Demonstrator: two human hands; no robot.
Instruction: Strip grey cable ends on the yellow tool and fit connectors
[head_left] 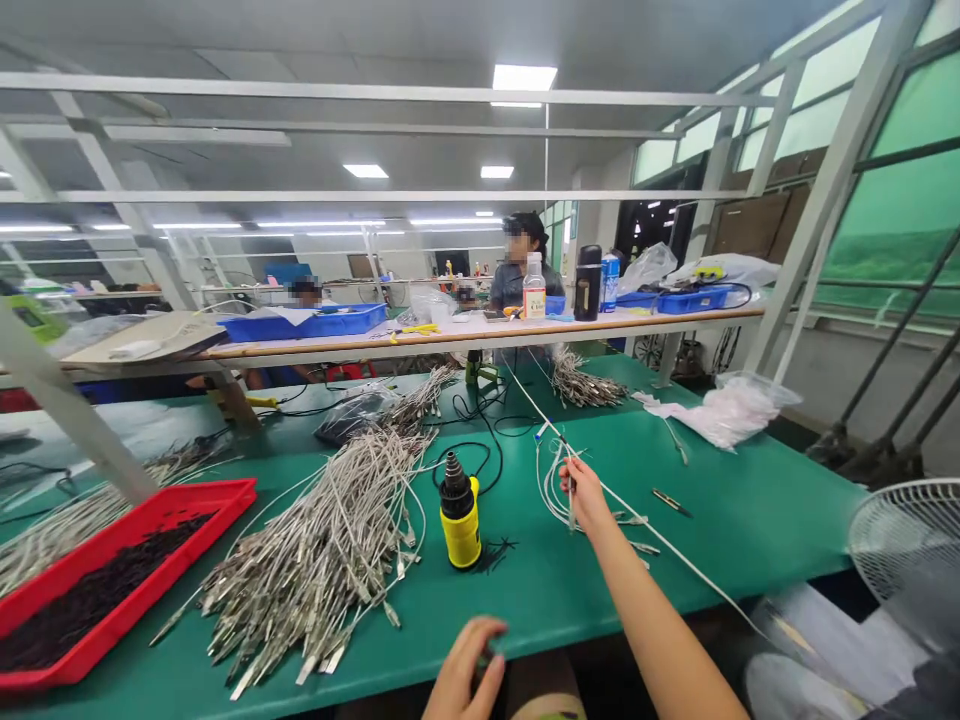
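My right hand point(586, 492) is closed over the green table point(547, 600), its fingers pinching a white cable with a connector end. A looped bundle of white cables point(551, 485) lies just beside and under that hand, and a long white cord point(675, 548) runs slantwise past it. Low at the table's front edge is my left hand point(471, 672), slightly blurred, its thumb and fingers curved but apart. Ahead of it stands a yellow and black hot-air gun point(460, 530), nozzle up, with several thin black tubes point(499, 553) at its base.
A large heap of white USB cables point(322, 540) spreads on the left, by a red tray point(232, 490) of black tube pieces. To the right lie a pen-like tool point(671, 502) and a plastic bag point(739, 410); a fan point(911, 550) stands nearby. Across the raised shelf point(465, 335), a person faces this way.
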